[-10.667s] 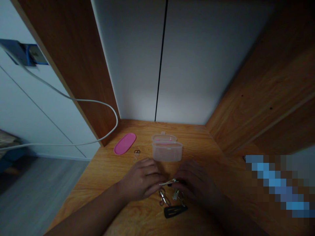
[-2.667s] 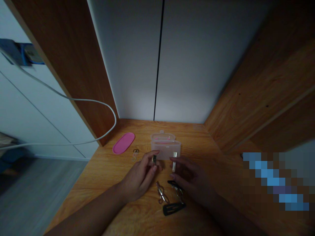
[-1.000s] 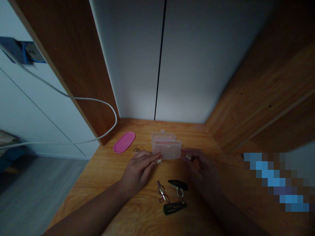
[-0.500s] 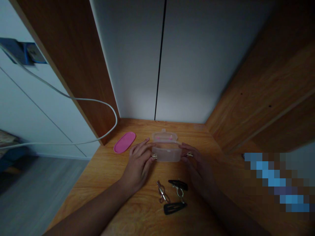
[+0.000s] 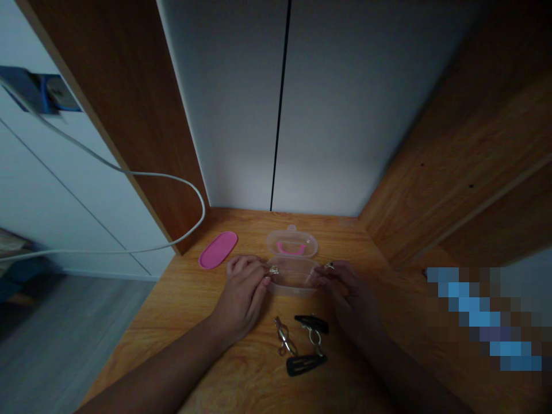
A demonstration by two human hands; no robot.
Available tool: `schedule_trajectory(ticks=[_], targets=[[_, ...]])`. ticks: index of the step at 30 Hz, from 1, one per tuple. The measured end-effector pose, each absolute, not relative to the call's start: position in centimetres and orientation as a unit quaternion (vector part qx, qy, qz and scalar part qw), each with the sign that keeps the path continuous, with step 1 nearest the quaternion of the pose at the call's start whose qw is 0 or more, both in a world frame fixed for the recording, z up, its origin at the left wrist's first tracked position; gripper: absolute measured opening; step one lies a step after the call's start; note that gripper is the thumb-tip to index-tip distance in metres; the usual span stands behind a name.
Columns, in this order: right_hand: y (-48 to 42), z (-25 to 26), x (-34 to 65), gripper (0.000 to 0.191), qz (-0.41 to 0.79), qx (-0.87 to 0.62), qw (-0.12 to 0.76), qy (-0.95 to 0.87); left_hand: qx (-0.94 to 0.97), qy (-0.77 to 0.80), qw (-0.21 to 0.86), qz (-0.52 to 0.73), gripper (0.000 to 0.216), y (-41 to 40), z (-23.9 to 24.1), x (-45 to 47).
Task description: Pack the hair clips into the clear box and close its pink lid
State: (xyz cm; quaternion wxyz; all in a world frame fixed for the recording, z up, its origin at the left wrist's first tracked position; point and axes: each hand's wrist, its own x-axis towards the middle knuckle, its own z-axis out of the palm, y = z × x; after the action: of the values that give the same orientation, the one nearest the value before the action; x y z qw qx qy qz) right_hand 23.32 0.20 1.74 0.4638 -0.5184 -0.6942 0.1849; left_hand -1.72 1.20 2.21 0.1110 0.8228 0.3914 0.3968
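A clear plastic case (image 5: 295, 291) with its lid (image 5: 292, 244) tilted back stands between my hands, its opening toward me. A pink handle shows on the lid. My left hand (image 5: 245, 287) is at the case's left end, thumb and fingers closed on a small gold-coloured hair clip (image 5: 273, 269). At the right end, my right hand (image 5: 351, 296) pinches another small gold-coloured hair clip (image 5: 330, 265), partly hidden by the fingers. On the table nearer me lie a black snap clip (image 5: 307, 364), another black snap clip (image 5: 313, 323) and gold metal clips (image 5: 284, 336).
A pink oval tray (image 5: 218, 250) lies at the back left of the wooden table (image 5: 233, 379). A white cable (image 5: 172, 177) loops past the left panel. A white wall (image 5: 241, 144) closes off the back, and a wooden panel (image 5: 452, 172) rises at the right.
The case has tipped so that its inside and the lid's pink handle now face me. Both hands have shifted slightly with it, the small gold pieces still at their fingers.
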Motion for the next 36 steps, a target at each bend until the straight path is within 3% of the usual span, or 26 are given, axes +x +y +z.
schedule_trajectory(ticks=[8, 36], targets=[[-0.16, 1.78, 23.15, 0.015, 0.165, -0.507, 0.436, -0.725, 0.82, 0.365, 0.059, 0.437, 0.023, 1.44, 1.62, -1.75], [-0.27, 2.05, 23.11, 0.019, 0.145, -0.485, 0.461, -0.729, 0.822, 0.35, 0.1, 0.438, 0.011, 1.48, 1.94, -1.57]])
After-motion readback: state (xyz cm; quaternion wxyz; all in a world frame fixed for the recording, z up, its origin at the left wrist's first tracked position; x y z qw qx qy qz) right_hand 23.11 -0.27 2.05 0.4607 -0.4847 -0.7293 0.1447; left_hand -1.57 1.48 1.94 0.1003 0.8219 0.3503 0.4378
